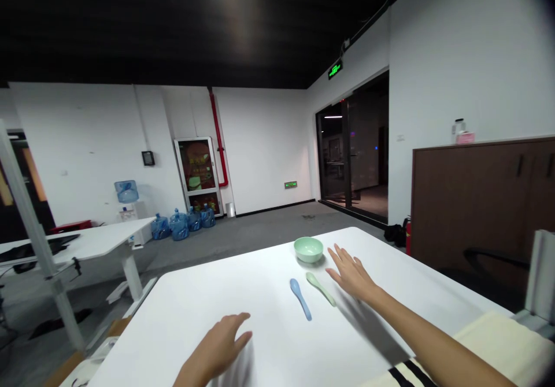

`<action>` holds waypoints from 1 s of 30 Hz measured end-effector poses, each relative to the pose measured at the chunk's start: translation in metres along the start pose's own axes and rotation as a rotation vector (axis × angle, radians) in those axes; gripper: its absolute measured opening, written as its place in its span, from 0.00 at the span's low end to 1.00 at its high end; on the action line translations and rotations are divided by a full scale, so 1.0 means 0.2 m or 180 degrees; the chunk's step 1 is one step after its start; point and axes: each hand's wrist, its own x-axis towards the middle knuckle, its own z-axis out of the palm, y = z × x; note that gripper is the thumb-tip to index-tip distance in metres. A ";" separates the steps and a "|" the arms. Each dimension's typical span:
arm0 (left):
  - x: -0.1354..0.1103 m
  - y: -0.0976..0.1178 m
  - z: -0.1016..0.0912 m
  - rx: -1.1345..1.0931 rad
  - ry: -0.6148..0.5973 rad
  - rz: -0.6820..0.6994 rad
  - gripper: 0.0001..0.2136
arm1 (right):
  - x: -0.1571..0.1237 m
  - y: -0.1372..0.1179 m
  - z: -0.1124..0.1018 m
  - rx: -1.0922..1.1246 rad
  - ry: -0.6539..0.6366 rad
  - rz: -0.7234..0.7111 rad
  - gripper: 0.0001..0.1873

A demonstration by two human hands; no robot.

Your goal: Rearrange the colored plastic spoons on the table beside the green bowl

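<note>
A light green bowl [309, 251] stands upright toward the far side of the white table [195, 300]. Just right of it hovers my right hand [350, 272], fingers spread and holding nothing; I cannot tell whether it touches the rim. In front of the bowl lie two spoons side by side, a blue spoon [300, 300] and a pale green spoon [321, 290]. The green one is close to the right hand. My left hand [222, 343] is over the near left part of the table, thumb and fingers apart, with nothing in it.
A cream cloth with black stripes [481, 346] lies at the near right, under my right forearm. Beyond the left edge are another white table [104, 239] and several blue water bottles [179, 225]. A brown cabinet [468, 202] stands at the right.
</note>
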 end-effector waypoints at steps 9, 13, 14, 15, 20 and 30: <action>0.03 -0.03 0.01 0.0005 0.0175 -0.0002 0.28 | -0.02 0.00 0.00 0.0302 -0.0400 -0.0042 0.39; 0.02 -0.02 0.00 -0.0006 0.0149 -0.0012 0.27 | -0.03 -0.01 0.00 0.0364 -0.0481 -0.0043 0.39; 0.02 -0.02 0.00 -0.0024 0.0156 -0.0003 0.28 | -0.03 -0.01 0.00 0.0372 -0.0504 -0.0042 0.39; 0.02 -0.02 0.01 -0.0042 0.0162 0.0005 0.28 | -0.03 -0.01 0.00 0.0376 -0.0528 -0.0035 0.39; 0.02 -0.02 0.02 -0.0065 0.0106 0.0000 0.28 | -0.03 0.00 0.00 0.0356 -0.0621 0.0017 0.38; 0.04 -0.03 0.05 -0.0116 0.0049 0.0004 0.29 | -0.01 0.01 0.02 0.0367 -0.0692 0.0003 0.37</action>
